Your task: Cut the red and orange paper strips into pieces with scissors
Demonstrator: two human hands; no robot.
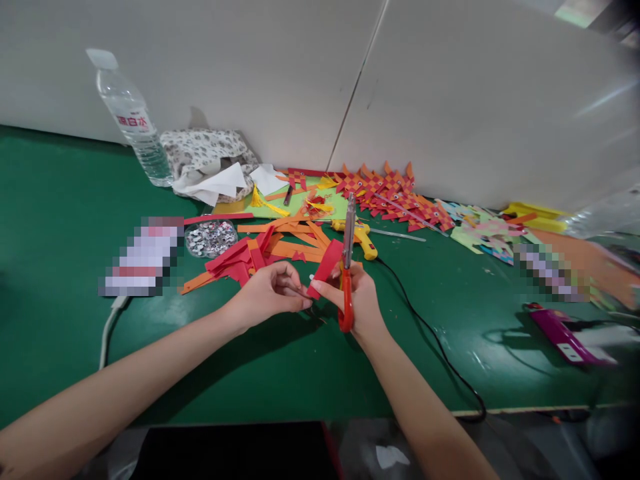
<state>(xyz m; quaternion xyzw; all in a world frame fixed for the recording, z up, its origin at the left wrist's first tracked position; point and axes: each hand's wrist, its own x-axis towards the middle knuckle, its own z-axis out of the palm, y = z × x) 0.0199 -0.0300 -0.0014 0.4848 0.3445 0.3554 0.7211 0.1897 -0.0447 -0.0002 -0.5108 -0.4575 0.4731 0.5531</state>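
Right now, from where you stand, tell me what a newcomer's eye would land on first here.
Probably the red-handled scissors, blades pointing up in the right grip near the middle of the view, beside a red strip. Next, the heap of checkered red-and-orange fish-like figures at the back, against the pale wall. Then the clear water bottle, tall at the back left beside a patterned pouch.

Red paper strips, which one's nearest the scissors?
The strip pinched by the right hand, beside the scissors; the piled red strips lie farther left.
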